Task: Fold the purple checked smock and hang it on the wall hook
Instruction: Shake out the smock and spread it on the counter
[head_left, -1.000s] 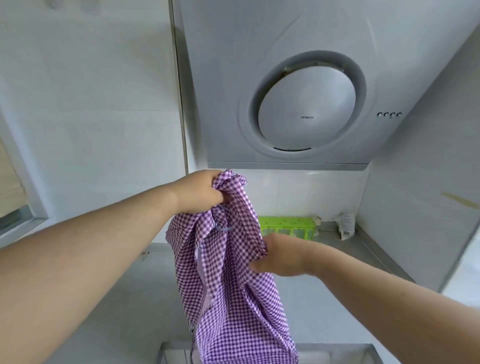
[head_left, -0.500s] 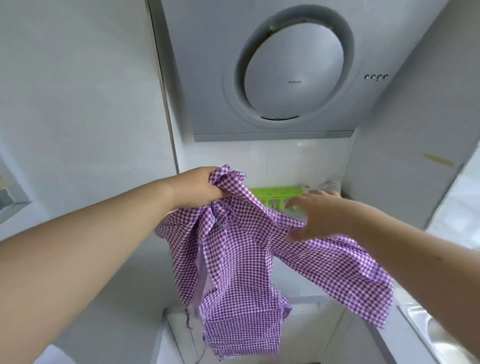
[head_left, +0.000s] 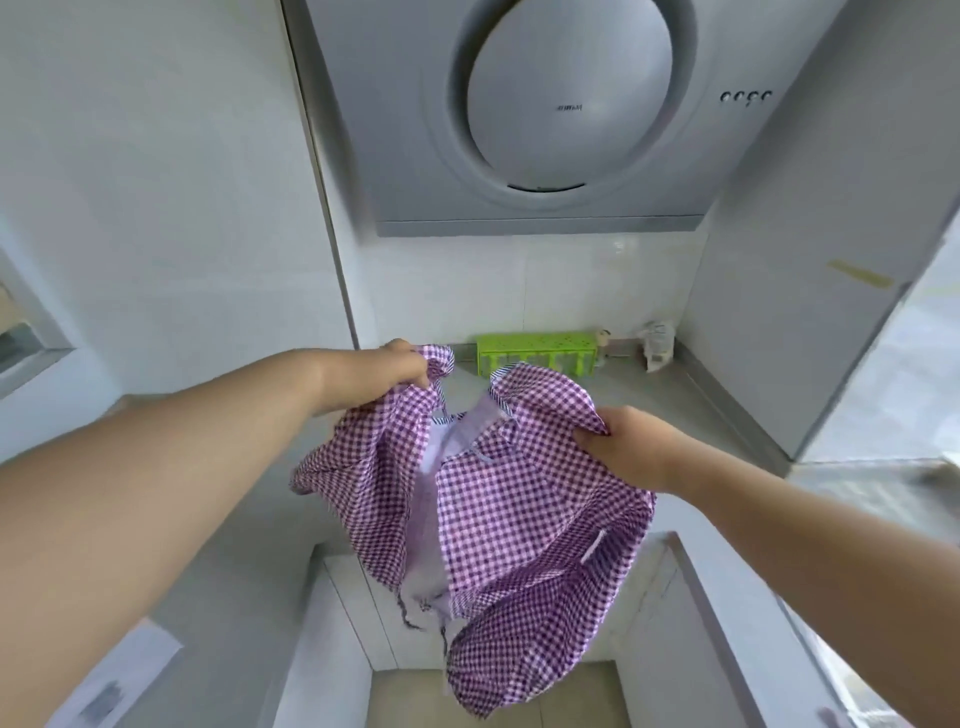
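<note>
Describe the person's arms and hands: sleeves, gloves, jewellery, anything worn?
Both forearms are bare as far as the frame shows, with no sleeve edge in view. The left hand and the right hand wear no gloves. No watch, bracelet or ring shows on the visible wrists and fingers. No markings or bandages are visible.

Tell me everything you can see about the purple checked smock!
The purple checked smock is thin, soft-looking cloth in small purple and white checks, with a paler lilac inside and a striped edge at the neck. It is not folded: it hangs bunched and rumpled in the air above the counter. The left hand grips one top corner and the right hand pinches the other, spreading the top open. Thin ties dangle from its lower edge.
</note>
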